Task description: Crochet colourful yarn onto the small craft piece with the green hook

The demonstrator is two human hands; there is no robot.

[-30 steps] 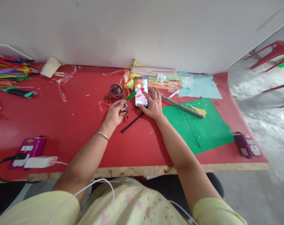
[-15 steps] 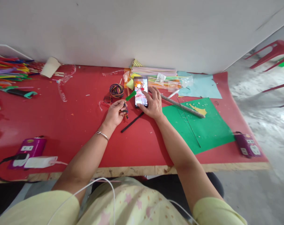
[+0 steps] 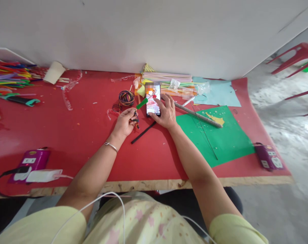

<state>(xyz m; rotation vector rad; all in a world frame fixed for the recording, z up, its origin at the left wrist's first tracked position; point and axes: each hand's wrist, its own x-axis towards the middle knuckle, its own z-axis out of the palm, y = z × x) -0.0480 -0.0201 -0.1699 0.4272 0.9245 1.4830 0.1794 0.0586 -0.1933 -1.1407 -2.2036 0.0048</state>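
Observation:
My left hand (image 3: 126, 122) is closed in a pinch. It holds a crochet hook (image 3: 142, 103) with a green handle that points up and right toward the phone, along with a small piece of multicoloured yarn work (image 3: 135, 120) that hangs below the fingers. Just above this hand sits a ball of multicoloured yarn (image 3: 126, 98). My right hand (image 3: 167, 112) rests at the right side of a phone (image 3: 151, 105) with fingers apart, index finger over the lit screen and thumb by its lower edge. A black stick (image 3: 143, 133) lies below the phone.
Pastel pipe cleaners (image 3: 166, 77) and small plastic bags lie behind the phone. Right of my hand are a green sheet (image 3: 220, 145), a grey rod (image 3: 199, 116) and a light blue sheet (image 3: 220, 93). Purple power strips (image 3: 39, 158) and a paper cup (image 3: 54, 73) stand around.

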